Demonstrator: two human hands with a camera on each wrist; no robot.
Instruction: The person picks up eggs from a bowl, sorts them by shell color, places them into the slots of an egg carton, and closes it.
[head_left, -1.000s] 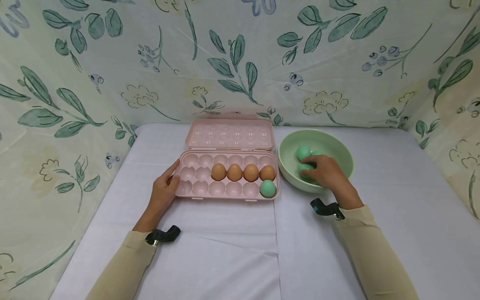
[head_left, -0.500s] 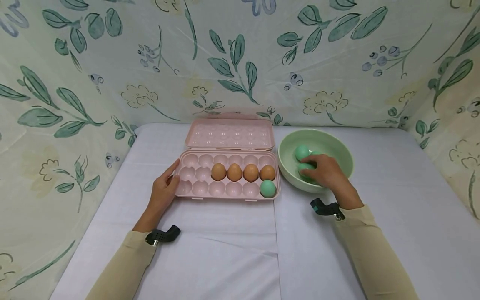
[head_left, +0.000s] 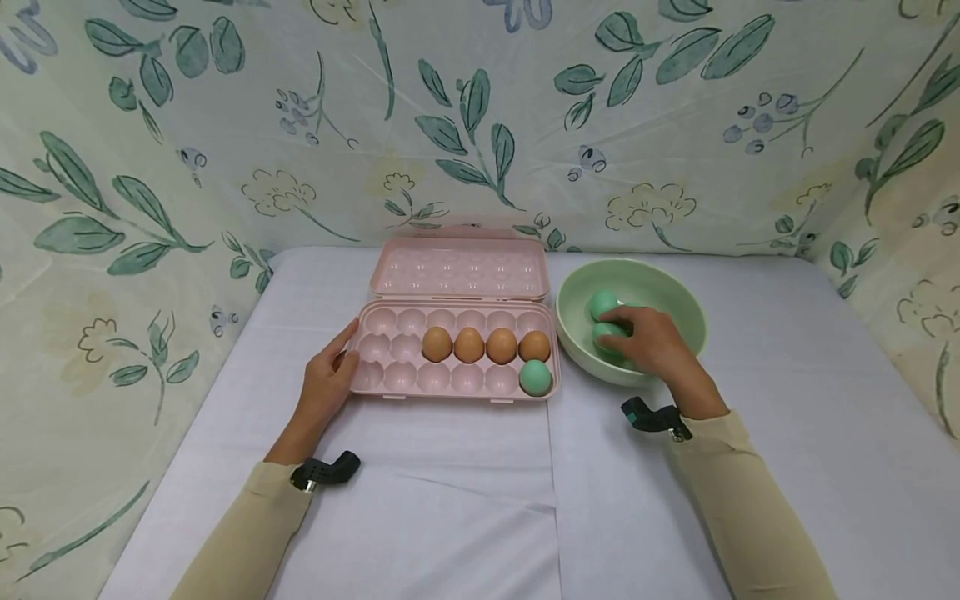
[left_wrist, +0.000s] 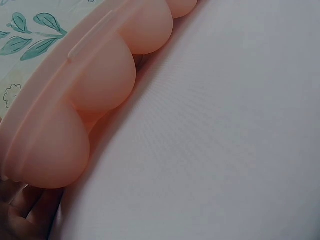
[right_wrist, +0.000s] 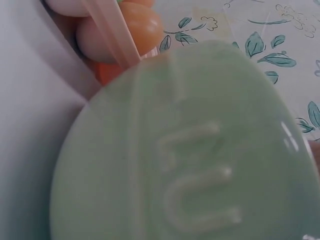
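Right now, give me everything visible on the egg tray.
The egg tray is pale pink, looks like plastic, and lies flat on the white cloth with its hinged lid open toward the back. It has three rows of cups. The middle row holds four brown eggs at its right end; one green egg sits in the front right cup. The other cups are empty. The left hand rests against its left end. The green bowl stands just to its right.

Green egg in pale green bowl, right of open pink carton.
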